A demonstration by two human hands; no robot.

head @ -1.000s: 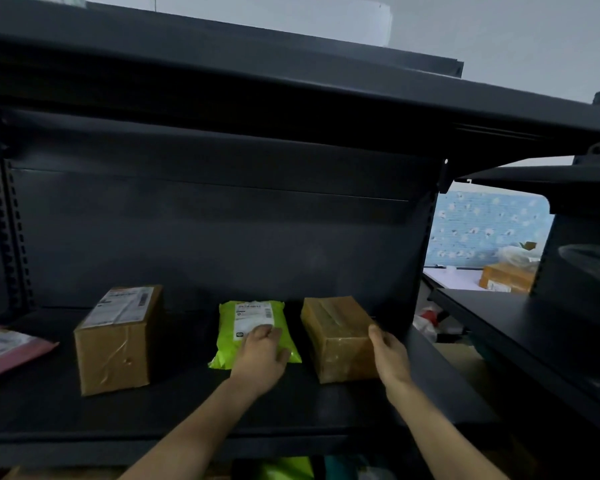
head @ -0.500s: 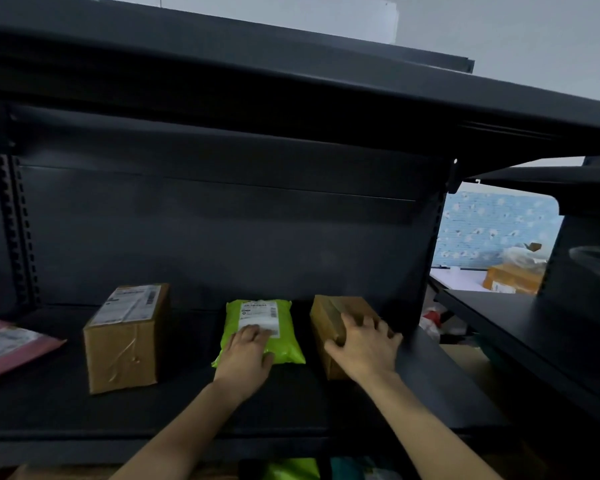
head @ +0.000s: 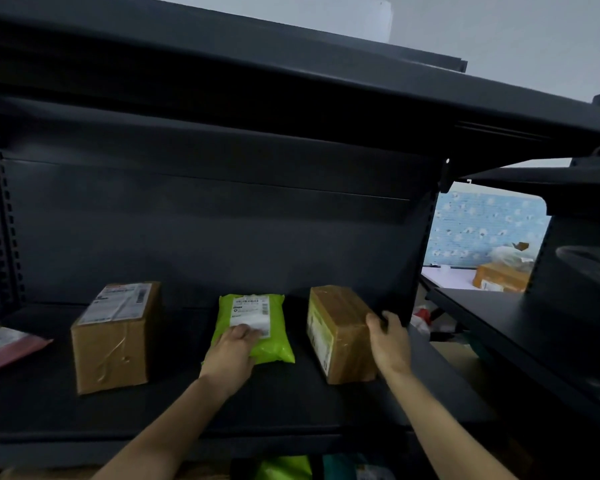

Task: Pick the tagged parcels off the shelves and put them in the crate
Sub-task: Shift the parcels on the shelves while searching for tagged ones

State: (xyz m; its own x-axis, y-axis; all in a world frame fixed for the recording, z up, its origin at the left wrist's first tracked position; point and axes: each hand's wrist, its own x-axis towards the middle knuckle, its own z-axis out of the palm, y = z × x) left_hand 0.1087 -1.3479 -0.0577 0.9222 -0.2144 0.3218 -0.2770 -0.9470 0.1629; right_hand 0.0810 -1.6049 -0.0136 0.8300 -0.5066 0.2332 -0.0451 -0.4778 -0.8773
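On the dark shelf (head: 291, 403) lies a lime-green pouch (head: 274, 344) with a white label. My left hand (head: 231, 351) rests flat on its near end, fingertips on the label. To its right stands a taped brown box (head: 336, 330), with a label on its left face. My right hand (head: 390, 344) grips the box's right side, thumb on the top edge, the fingers hidden behind it. A second brown box (head: 113, 337) with a label on top sits further left. No crate is in view.
A pink mailer (head: 4, 344) lies at the shelf's left end. Another dark shelf unit (head: 499, 327) stands to the right, with a brown box (head: 499, 277) on a white surface behind it. More green packaging (head: 284, 467) shows below the shelf edge.
My right hand went from the box's right side onto its top, then back to the right side. The box now shows a labelled left face. My left hand stayed on the green pouch.
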